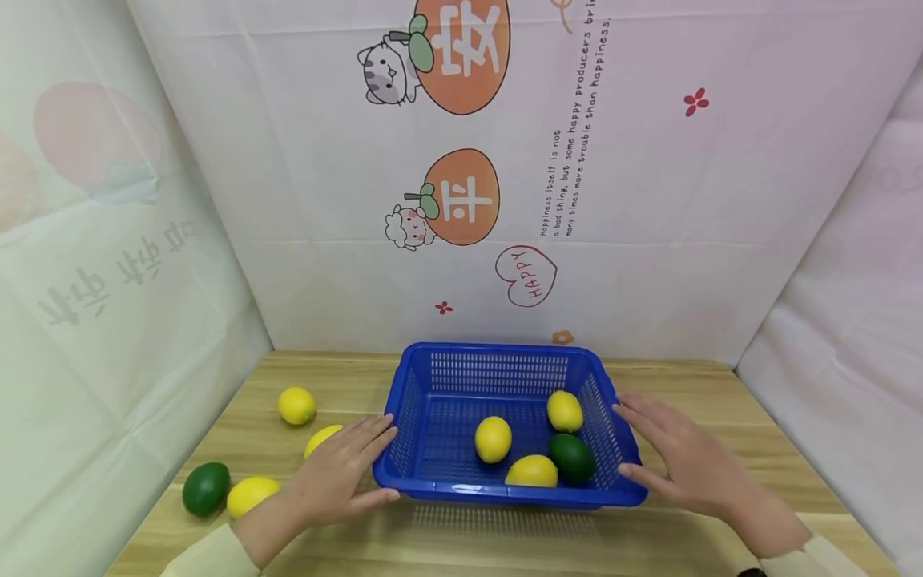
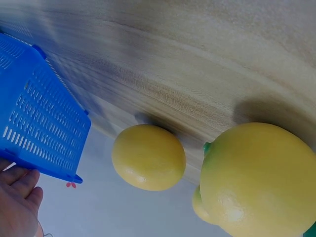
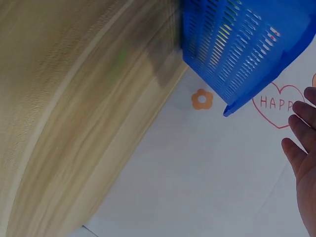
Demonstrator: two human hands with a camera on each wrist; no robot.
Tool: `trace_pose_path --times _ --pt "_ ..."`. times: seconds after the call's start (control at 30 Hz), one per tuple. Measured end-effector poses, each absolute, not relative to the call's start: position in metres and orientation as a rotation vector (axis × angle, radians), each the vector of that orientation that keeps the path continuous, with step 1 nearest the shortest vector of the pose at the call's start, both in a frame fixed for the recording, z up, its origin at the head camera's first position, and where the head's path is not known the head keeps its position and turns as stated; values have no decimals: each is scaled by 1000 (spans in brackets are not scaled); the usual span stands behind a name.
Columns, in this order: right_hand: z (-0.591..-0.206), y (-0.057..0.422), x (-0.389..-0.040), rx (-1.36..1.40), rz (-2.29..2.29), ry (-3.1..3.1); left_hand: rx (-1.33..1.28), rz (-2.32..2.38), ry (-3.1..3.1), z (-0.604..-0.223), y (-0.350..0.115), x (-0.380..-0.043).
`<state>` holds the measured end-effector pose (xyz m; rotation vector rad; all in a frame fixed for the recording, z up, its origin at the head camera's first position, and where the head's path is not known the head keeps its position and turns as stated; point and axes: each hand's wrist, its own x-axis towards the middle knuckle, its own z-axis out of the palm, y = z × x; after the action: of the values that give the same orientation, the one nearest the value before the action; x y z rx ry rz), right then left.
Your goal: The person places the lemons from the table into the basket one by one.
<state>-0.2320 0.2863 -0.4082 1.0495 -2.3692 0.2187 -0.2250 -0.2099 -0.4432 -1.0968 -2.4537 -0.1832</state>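
Observation:
A blue plastic basket (image 1: 497,348) with slotted walls stands in the middle of the wooden table. Inside are three yellow lemons (image 1: 493,440) and one dark green oval fruit (image 1: 573,458), mostly toward the right side. My left hand (image 1: 335,473) touches the basket's left rim, its fingers extended; the left wrist view shows those fingertips at the rim of the basket (image 2: 47,118). On the opposite side, my right hand (image 1: 692,461) is beside the right rim with straight, spread fingers. In the right wrist view, a gap shows between that hand (image 3: 308,163) and the basket (image 3: 237,54).
Left of the basket lie a lemon (image 1: 296,405) toward the back, another lemon (image 1: 321,438) partly behind my left hand, and a third lemon (image 1: 251,495) beside a dark green fruit (image 1: 206,489). A white printed cloth (image 1: 613,304) hangs behind the wooden table (image 1: 685,385).

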Motion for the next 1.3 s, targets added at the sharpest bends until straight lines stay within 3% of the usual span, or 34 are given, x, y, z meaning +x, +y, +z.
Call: trace_pose_path --times 1.3 --pt "-434 298 -227 1144 97 -2409 -1124 -136 -2423 -442 -211 -226"
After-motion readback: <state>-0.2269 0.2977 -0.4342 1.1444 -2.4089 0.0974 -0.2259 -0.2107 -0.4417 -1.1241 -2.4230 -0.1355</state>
